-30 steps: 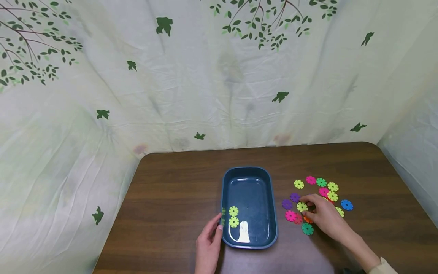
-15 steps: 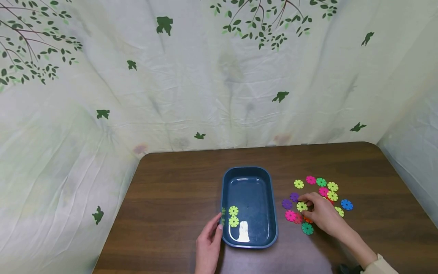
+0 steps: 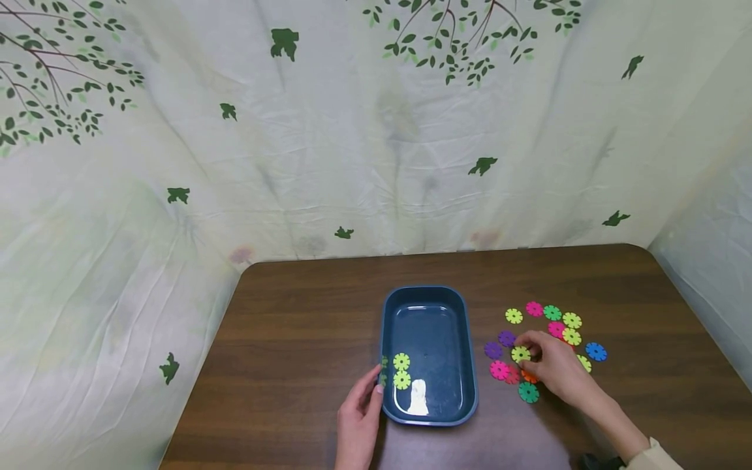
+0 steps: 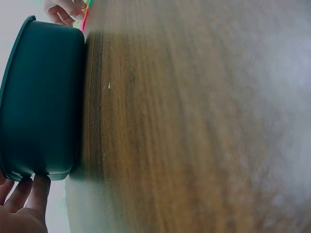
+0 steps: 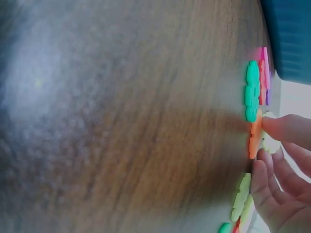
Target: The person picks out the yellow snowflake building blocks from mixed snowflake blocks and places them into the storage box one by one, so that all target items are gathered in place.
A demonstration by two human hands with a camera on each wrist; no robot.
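Note:
In the head view a dark blue tray (image 3: 435,401) stands on the table, with two yellow-green notched discs (image 3: 402,371) inside at its left. My left hand (image 3: 358,418) touches the tray's left wall with extended fingers; in the left wrist view its fingertips (image 4: 40,187) rest against the tray's side (image 4: 43,97). Right of the tray, my right hand (image 3: 561,369) pinches a yellow-green notched disc (image 3: 519,354) between thumb and fingers, low over the pile. In the right wrist view this disc (image 5: 270,141) is partly hidden behind an orange disc (image 5: 255,133).
Around the right hand lie several loose discs: purple (image 3: 493,350), pink (image 3: 499,370), green (image 3: 528,392), blue (image 3: 596,352) and more yellow-green (image 3: 514,316). The brown table (image 3: 294,326) meets a white leaf-patterned curtain (image 3: 352,163) at its far edge.
The right hand stays at the same disc, which has shifted very slightly to the right. The left hand and the tray have kept their places.

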